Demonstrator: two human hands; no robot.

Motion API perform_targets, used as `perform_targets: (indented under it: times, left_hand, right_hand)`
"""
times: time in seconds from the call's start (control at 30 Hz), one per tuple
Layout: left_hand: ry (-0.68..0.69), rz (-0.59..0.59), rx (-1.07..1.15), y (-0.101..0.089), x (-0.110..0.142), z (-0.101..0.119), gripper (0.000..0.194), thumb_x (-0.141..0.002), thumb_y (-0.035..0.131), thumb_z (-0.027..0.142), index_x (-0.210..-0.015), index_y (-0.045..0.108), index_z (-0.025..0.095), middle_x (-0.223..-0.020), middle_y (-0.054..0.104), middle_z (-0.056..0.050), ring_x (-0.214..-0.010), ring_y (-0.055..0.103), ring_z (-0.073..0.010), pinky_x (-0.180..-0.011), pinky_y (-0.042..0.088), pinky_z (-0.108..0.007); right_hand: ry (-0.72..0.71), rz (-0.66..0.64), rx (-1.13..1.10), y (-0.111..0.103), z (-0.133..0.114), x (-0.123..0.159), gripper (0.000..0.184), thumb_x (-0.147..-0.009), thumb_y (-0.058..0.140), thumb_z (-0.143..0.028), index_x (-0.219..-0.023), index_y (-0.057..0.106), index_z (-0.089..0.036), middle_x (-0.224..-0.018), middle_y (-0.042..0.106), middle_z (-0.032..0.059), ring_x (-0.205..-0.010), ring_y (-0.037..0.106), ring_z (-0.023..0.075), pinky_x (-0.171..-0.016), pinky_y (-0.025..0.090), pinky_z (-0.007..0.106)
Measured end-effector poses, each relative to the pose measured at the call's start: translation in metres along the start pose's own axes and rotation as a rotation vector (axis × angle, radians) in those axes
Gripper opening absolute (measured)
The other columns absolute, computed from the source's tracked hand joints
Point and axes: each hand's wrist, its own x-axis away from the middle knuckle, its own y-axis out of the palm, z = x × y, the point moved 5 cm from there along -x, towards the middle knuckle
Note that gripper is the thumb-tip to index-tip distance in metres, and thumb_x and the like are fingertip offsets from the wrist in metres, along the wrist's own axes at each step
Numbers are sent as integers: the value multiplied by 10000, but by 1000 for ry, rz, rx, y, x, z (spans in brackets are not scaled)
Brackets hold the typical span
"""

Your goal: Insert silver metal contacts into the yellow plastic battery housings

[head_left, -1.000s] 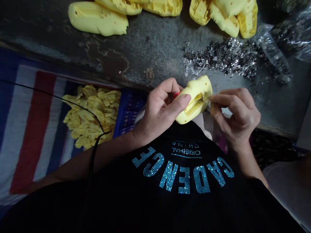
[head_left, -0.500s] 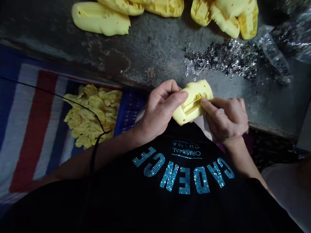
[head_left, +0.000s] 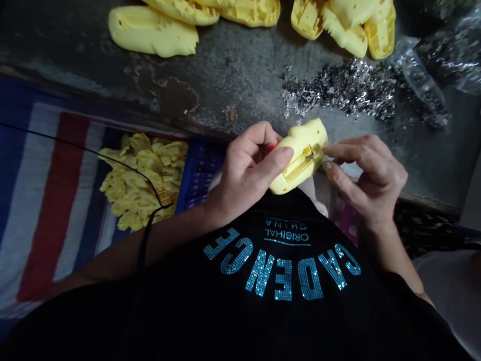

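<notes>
A yellow plastic shell (head_left: 300, 135), rounded and with a long slot in its face, is gripped by my left hand (head_left: 248, 170), thumb on top. Inside the slot, at its right end, sits a small dark metal piece (head_left: 309, 156). Something red (head_left: 270, 148) shows between my left thumb and fingers; I cannot make out what it is. My right hand (head_left: 368, 175) is just off the shell's right end, thumb and forefinger apart with nothing visible between them. Beyond the shell, a heap of small silvery metal pieces (head_left: 338, 90) lies on the dark worktable (head_left: 233, 85).
More yellow shells (head_left: 154, 32) lie along the table's far side, with another cluster (head_left: 345, 30) to the right. A clear plastic bag (head_left: 424, 75) lies beside the metal heap. Below left, yellow pieces (head_left: 143, 175) fill a spot by a blue crate (head_left: 199, 170). A black cord (head_left: 112, 163) crosses there.
My right hand has drawn back to the right from the slot, and its thumb and forefinger have parted. The metal piece in the slot now shows. My left hand keeps hold of the shell, slightly tilted.
</notes>
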Motion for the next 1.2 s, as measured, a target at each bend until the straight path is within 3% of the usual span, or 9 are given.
perform_targets:
  times: [0.07,0.23,0.43,0.7,0.93,1.2]
  left_hand:
    - [109,1,-38,0,0,3,380,-1049,753,415,-860,482,227,-821,496,12,-654,467,-105,-522,389,-258]
    - [255,-1,-176,4,3,17,369,-1065,740,418,-871,482,239,-850,543,-6,-711,468,-140,-572,369,-324]
    - [266,-27,-264,7,3,21,310,-1021,731,314,-838,497,229,-851,564,-2,-719,505,-129,-599,399,-320]
    - [221,3,-165,4,-1,8,412,-1056,759,491,-866,502,231,-811,547,15,-644,481,-103,-519,403,-246]
    - [294,-8,-166,5,0,14,338,-1028,771,350,-856,509,224,-803,535,20,-636,462,-93,-496,364,-227]
    - [192,-22,-157,6,2,11,361,-1041,766,418,-866,509,233,-829,553,6,-670,489,-116,-525,391,-274]
  right_hand:
    - [32,-7,-50,0,-1,-6,69,-993,828,-234,-1012,808,-298,-933,800,4,-823,749,203,-728,599,388]
    - [2,-96,55,7,-5,-12,107,-998,762,-193,-961,719,-283,-889,745,11,-772,690,211,-683,549,398]
    - [-6,-86,235,19,-3,-7,155,-972,710,-177,-893,619,-274,-833,625,17,-733,565,204,-693,468,392]
    - [109,75,32,17,-1,-4,231,-860,656,-110,-822,514,-289,-746,557,-30,-661,536,172,-586,452,346]
    - [135,23,43,16,2,-5,218,-864,668,-122,-836,534,-292,-774,569,-27,-685,541,182,-615,490,367]
    - [96,2,24,15,-2,-7,243,-891,717,-142,-811,536,-282,-752,579,-34,-660,561,164,-554,459,347]
